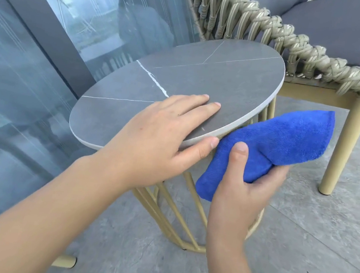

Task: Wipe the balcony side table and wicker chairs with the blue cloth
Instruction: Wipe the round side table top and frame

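Left hand (161,131) flat on side table (206,79), right hand (246,188) clutching blue cloth (285,142), perhaps touching rim

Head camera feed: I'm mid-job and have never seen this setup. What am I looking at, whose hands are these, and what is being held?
There is no machine here. One wide-angle camera sits on a person's head, looking forward and down at their two bare hands. The left hand lies flat on the round grey side table, thumb over its near edge. The right hand grips the blue cloth, which is bunched against the table's edge, just under the rim. Nothing else lies on the tabletop. Behind stands a wicker chair with a grey cushion. A glass railing runs along the left.
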Action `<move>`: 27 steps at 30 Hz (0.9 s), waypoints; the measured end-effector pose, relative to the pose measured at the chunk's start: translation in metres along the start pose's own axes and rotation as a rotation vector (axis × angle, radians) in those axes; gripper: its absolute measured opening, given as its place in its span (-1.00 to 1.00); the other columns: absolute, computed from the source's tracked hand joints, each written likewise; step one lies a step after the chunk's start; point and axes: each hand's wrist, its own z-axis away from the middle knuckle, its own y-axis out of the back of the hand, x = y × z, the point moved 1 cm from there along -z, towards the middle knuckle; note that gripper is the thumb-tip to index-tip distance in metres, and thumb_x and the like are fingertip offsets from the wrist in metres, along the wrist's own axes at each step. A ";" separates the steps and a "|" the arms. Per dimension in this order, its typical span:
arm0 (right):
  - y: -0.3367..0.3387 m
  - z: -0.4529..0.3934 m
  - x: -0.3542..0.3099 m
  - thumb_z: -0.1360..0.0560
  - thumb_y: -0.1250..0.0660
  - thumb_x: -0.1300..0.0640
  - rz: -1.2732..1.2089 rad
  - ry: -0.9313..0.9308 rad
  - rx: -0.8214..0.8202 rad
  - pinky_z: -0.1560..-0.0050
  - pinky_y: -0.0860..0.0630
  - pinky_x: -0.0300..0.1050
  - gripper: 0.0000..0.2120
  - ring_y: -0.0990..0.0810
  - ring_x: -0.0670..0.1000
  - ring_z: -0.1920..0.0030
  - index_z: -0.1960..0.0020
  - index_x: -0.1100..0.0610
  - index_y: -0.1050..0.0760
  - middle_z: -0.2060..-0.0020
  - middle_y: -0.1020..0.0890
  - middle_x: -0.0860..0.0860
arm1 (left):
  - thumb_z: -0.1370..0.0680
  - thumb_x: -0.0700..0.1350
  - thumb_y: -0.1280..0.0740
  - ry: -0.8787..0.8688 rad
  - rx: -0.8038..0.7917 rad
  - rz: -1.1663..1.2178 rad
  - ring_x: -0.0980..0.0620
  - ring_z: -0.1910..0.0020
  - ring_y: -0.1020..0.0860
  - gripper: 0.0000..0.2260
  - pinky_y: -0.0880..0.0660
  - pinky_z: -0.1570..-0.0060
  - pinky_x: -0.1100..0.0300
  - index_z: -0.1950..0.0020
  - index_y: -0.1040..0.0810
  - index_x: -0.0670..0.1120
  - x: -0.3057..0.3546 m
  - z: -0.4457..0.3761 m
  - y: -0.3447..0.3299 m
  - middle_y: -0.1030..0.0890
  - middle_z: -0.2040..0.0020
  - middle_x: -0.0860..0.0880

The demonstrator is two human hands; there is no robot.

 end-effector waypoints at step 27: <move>0.001 0.056 0.039 -0.39 -0.46 -0.12 0.157 0.121 -0.040 -0.34 -0.29 -0.43 -0.41 -0.35 0.00 -0.52 -0.35 -0.32 -0.34 -0.48 -0.34 0.07 | -0.64 0.35 -0.14 0.057 0.218 -0.066 -0.04 -0.53 -0.40 -0.35 -0.40 -0.47 -0.10 -0.53 -0.47 -0.09 -0.068 0.068 -0.011 -0.46 -0.52 -0.06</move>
